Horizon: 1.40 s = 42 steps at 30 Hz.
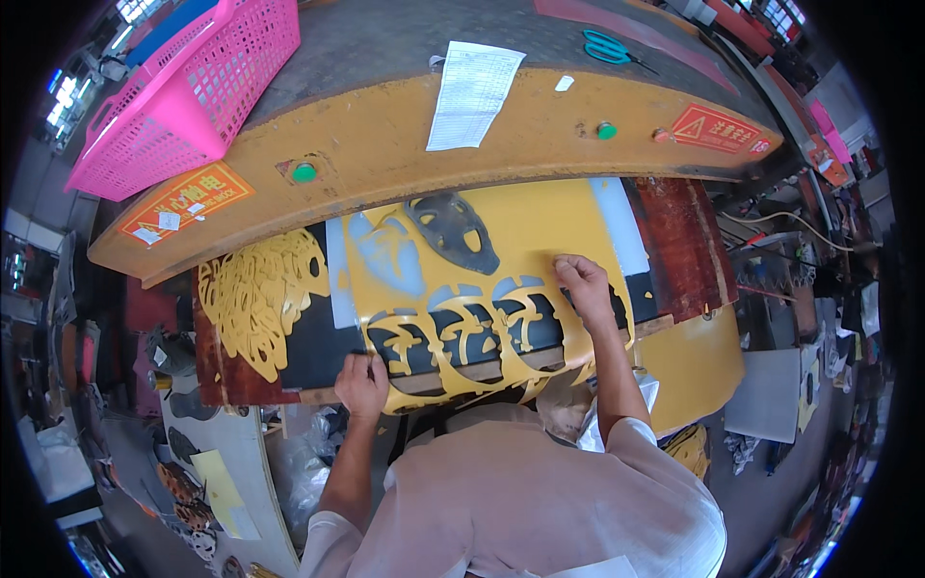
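Note:
A yellow sheet (pixel 540 231) with a row of cut-out openings along its near side lies on the dark work surface (pixel 318 337). At the sheet's near left corner is my left hand (pixel 362 387), its fingers curled closed; what they hold, if anything, is hidden. My right hand (pixel 585 286) is over the right part of the sheet, fingers closed in a pinch, with nothing I can make out between them. A dark cutting die (pixel 455 231), shaped like a shoe upper, rests on the sheet's far part. Beside it a pale bluish patch of similar outline (pixel 387 252) shows.
Yellow cut pieces (pixel 255 303) are heaped left of the sheet. The machine's orange-brown beam (pixel 376 144) with green buttons spans the far side. On top stand a pink basket (pixel 207 96), a paper form (pixel 475 94) and teal-handled scissors (pixel 607 46). A reddish-brown board (pixel 679 246) lies right.

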Available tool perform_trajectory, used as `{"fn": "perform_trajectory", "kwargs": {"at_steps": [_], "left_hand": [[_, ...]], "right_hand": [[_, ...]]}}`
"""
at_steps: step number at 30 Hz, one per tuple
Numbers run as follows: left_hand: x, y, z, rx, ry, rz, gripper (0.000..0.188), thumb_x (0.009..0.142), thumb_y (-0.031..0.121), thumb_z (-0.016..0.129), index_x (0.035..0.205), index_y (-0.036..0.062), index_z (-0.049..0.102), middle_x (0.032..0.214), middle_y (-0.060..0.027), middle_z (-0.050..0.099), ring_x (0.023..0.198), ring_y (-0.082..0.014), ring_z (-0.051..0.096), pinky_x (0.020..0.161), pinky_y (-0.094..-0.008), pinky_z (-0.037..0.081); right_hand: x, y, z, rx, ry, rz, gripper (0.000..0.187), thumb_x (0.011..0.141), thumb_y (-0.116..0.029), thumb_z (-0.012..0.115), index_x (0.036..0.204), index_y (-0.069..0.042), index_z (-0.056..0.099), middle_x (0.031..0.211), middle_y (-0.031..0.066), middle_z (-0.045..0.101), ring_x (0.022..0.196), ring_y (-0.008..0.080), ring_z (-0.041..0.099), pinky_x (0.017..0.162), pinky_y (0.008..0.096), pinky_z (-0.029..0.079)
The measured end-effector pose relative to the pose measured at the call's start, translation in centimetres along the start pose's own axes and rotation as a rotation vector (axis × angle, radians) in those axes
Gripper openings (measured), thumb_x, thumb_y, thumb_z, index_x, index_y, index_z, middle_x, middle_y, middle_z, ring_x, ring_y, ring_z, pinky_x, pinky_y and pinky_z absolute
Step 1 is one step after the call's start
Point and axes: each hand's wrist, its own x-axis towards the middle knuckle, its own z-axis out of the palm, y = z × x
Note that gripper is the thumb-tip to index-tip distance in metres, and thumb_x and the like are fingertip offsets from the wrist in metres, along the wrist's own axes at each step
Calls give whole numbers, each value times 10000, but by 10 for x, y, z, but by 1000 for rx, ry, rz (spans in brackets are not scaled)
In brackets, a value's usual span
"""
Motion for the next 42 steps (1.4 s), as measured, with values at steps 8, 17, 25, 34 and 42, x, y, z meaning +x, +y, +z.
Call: {"fn": "perform_trajectory", "kwargs": {"at_steps": [8,17,25,34,42], "left_hand": [[-3,-2,9,-7,84,-13,196,921,196,737,785,105,629,775,-97,617,692,-369,643,623,-496,512],[0,6,0,-8,-50,-142,262,861,240,789,749,115,587,764,-97,618,705,-372,645,642,-505,510],[7,11,-13,-158,-128,-215,241,898,188,795,776,79,617,763,-103,619,660,-343,630,614,-470,499],[141,32,-18,-419,-143,-102,52,967,41,721,944,2,696,873,-153,656,793,-357,661,695,-448,524],[334,8,103,-87,-349,334,470,1033,254,667,1439,23,621,1535,-227,574,1458,-395,524,1237,-514,394]], "right_hand": [[-43,11,29,-55,-125,15,237,1049,-181,737,1181,9,788,994,19,767,918,90,681,865,264,549],[-6,0,60,-255,-226,-164,230,1033,-129,745,1199,30,767,1143,90,728,993,144,716,899,287,567],[39,-36,108,-707,-234,-307,585,864,-265,883,1378,-39,718,1518,294,549,1415,436,559,1157,467,494],[61,-30,178,-1007,-303,-466,735,762,-425,879,1426,-158,711,1592,244,462,1431,497,430,1192,574,416],[65,-26,179,-987,-247,-517,664,758,-418,876,1354,-157,747,1537,226,513,1414,486,457,1156,568,451]]}}
